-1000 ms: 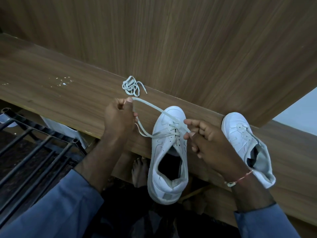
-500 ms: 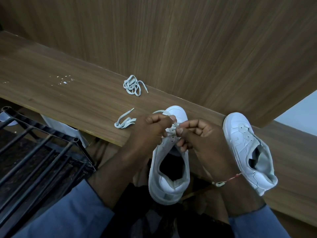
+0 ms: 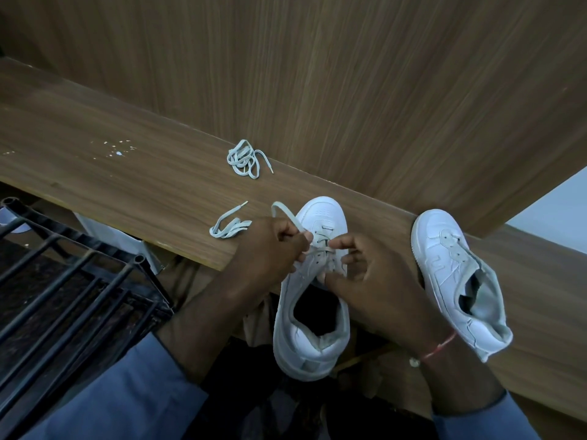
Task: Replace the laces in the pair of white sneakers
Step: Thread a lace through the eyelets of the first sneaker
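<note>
Threading the lace point(image 3: 286, 214) through the lower eyelets of the near sneaker point(image 3: 313, 312), whose toe rests on the shelf point(image 3: 127, 185), the left hand point(image 3: 273, 246) pinches a loop and the right hand point(image 3: 371, 281) pinches the crossing strand. Next, the tip likely needs guiding into the following eyelet. A second ago the left hand held the lace taut out left of the sneaker, where slack now lies.

It looks like a room in a home. The left hand point(image 3: 273, 246) and right hand point(image 3: 378, 284) pinch a lace point(image 3: 290, 217) above a wood-laminate shelf point(image 3: 95, 173); a matching wood panel point(image 3: 317, 74) rises just beyond the grip, a black metal rack point(image 3: 63, 281) stands down to its left, a pale wall point(image 3: 552, 214) far right.
</note>
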